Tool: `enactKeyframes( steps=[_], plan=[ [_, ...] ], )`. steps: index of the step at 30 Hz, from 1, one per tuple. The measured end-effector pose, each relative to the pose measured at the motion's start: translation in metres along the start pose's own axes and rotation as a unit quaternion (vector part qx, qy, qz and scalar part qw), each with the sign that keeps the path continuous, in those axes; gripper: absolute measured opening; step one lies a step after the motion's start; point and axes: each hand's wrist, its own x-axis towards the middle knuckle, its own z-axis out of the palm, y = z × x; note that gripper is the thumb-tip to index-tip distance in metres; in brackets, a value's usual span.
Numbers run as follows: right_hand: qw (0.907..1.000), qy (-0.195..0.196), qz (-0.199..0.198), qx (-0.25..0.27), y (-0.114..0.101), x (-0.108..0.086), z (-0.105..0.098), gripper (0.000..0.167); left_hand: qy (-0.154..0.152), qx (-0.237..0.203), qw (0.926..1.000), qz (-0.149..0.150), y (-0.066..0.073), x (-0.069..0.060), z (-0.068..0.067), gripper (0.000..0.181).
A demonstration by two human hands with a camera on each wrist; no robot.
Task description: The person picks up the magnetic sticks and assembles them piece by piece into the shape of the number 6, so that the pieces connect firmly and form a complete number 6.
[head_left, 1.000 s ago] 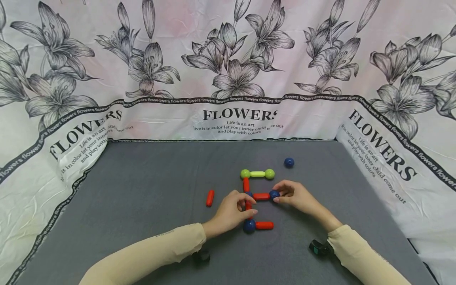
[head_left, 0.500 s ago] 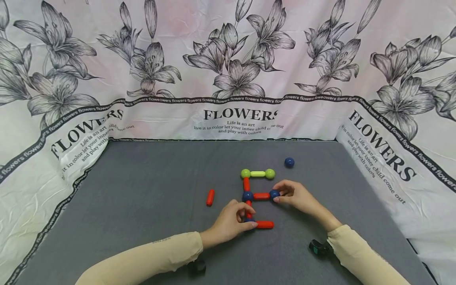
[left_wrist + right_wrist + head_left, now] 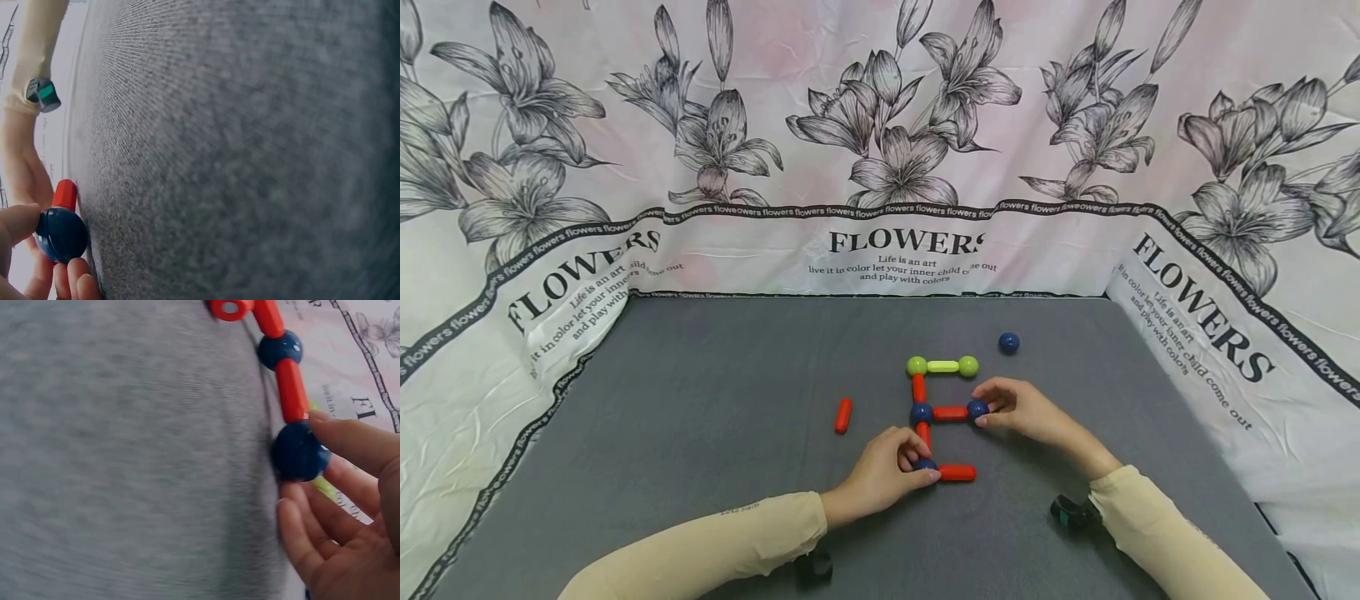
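On the grey table lies a figure of rods and balls. Its upright has two red rods [image 3: 919, 388] meeting at a blue ball [image 3: 921, 413]. Along the top, a light green rod [image 3: 943, 367] joins two green balls [image 3: 968, 366]. My left hand [image 3: 882, 473] pinches the bottom blue ball [image 3: 61, 235] between thumb and fingers, partly hiding it in the head view. From that ball a red rod [image 3: 958, 473] extends right, its far end bare. My right hand [image 3: 1024, 410] pinches the blue ball [image 3: 300, 451] at the end of the middle red rod [image 3: 951, 413].
A loose red rod [image 3: 843, 416] lies left of the figure. One loose blue ball [image 3: 1009, 342] sits beyond it at the back right. A flower-printed cloth [image 3: 895, 250] stands behind the table and along both sides.
My left hand has come down from the upright's middle to the bottom blue ball and now pinches it. The centre blue ball has come into full view. My right hand stays on its ball.
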Motion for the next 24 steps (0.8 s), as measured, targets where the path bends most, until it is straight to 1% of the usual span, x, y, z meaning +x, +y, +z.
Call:
enactKeyframes(
  steps=[4, 8, 12, 15, 21, 24],
  plan=[
    [0.9992, -0.022, -0.01, -0.031, -0.007, 0.006, -0.006, 0.039, 0.004, -0.006, 1.0, 0.001, 0.0, 0.0, 0.0, 0.026],
    [0.9983, -0.026, -0.028, -0.044, -0.017, 0.014, -0.01, 0.04, 0.004, -0.009, 0.9999, 0.003, 0.001, -0.001, -0.002, 0.025],
    [0.9981, -0.026, -0.037, -0.041, -0.031, 0.025, -0.01, 0.043, -0.002, -0.005, 0.9999, 0.01, 0.002, -0.002, -0.002, 0.024],
    [0.9977, -0.035, -0.047, -0.034, -0.043, 0.035, -0.007, 0.044, -0.007, -0.003, 0.9999, 0.008, 0.003, -0.003, -0.002, 0.024],
    [0.9926, -0.075, -0.094, -0.011, -0.069, 0.059, 0.005, 0.04, -0.007, -0.012, 0.9999, 0.001, 0.004, -0.005, -0.003, 0.026],
    [0.989, -0.099, -0.111, -0.001, -0.079, 0.072, 0.013, 0.04, -0.008, -0.015, 0.9999, 0.001, 0.003, -0.005, -0.003, 0.026]
  ],
)
